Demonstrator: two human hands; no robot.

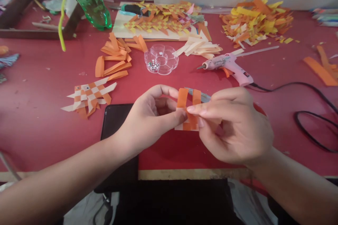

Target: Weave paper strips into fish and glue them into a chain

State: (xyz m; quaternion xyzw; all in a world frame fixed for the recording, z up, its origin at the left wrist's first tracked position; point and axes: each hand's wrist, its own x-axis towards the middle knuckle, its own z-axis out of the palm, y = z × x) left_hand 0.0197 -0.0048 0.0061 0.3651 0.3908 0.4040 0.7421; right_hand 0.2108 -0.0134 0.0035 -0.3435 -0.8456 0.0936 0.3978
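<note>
Between my hands, above the front of the red table, is a small weave of orange and cream paper strips point(182, 97). My left hand point(154, 114) pinches its left edge between thumb and fingers. My right hand point(232, 123) is closed at the weave's right side, thumb and forefinger pressed on the strips. Part of the weave is hidden behind my fingers. A greyish pointed piece point(202, 95) shows behind it. To the left lies a woven orange and cream paper fish point(91, 95) with small eyes.
Folded orange strips point(113, 58), cream strips point(198, 46) and a clear flower-shaped dish point(161, 59) with tiny eyes lie behind my hands. A pink glue gun point(229, 65) trails a black cord. A green bottle point(91, 3), a strip pile point(258, 19) and a black phone-like slab point(116, 116) are around.
</note>
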